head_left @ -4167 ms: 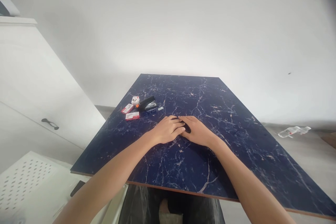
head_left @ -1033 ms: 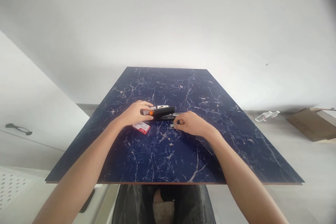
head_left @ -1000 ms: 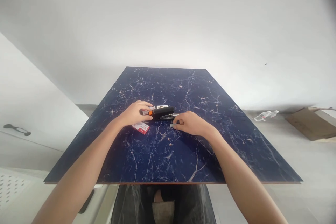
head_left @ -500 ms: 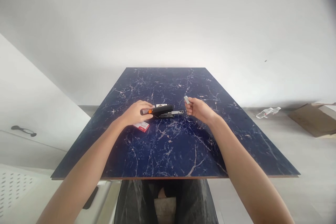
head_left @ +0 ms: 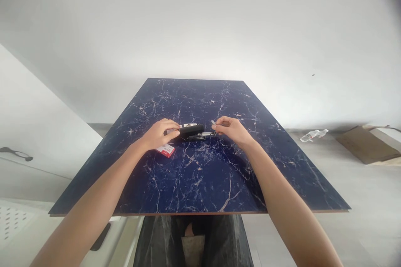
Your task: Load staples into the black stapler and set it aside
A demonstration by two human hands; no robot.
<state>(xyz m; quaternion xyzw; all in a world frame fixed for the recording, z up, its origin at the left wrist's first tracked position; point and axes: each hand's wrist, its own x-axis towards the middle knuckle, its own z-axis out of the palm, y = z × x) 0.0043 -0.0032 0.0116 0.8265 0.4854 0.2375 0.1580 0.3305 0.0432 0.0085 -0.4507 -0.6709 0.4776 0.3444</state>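
On the blue marbled table (head_left: 194,175) lies a black stapler (head_left: 191,129), its metal staple tray slid out to the right. My left hand (head_left: 161,133) is closed on the stapler's left end, thumb in front and fingers behind. Between the thumb and fingertips of my right hand (head_left: 230,129) is a small silvery strip of staples (head_left: 213,122), just above the tray's right end. A red and white box (head_left: 166,150) lies partly under my left hand. Behind the stapler sits a small white card-like piece (head_left: 189,125), mostly covered.
Beyond the table's right edge, a clear plastic bottle (head_left: 313,135) and a brown cardboard box (head_left: 365,144) lie on the floor. A white cabinet with a dark handle (head_left: 16,153) stands to the left. A dark phone-like object (head_left: 100,237) rests below the table's front edge.
My right hand has moved left with the staples, closer to the stapler's tray, and has turned them. My left hand's grip has shifted slightly, with the stapler turned a little. The view has shifted.
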